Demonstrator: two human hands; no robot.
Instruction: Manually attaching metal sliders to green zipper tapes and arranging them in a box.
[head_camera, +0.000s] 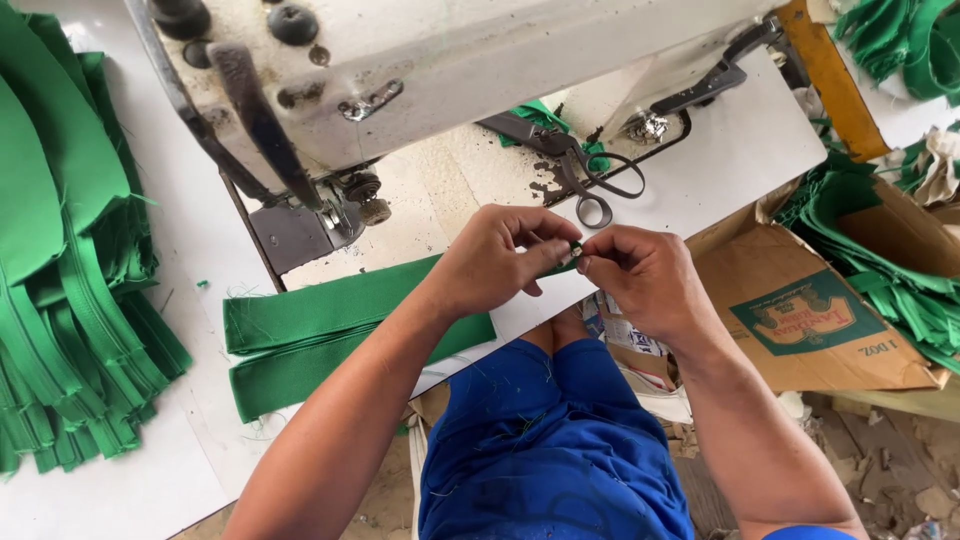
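Green fabric strip (330, 330) lies along the desk (200, 230); I pinch its right end between my left hand (497, 262) and right hand (640, 275), both grips clamped on it, keeping it taut near the sewing machine (420, 70).

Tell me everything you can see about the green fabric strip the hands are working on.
The green fabric strip looks like woven cloth, folded lengthwise into layered bands with frayed threads at its left end. It lies flat on the white sewing table, beside the machine. The left hand and right hand pinch its right end together, lifted slightly off the table edge.
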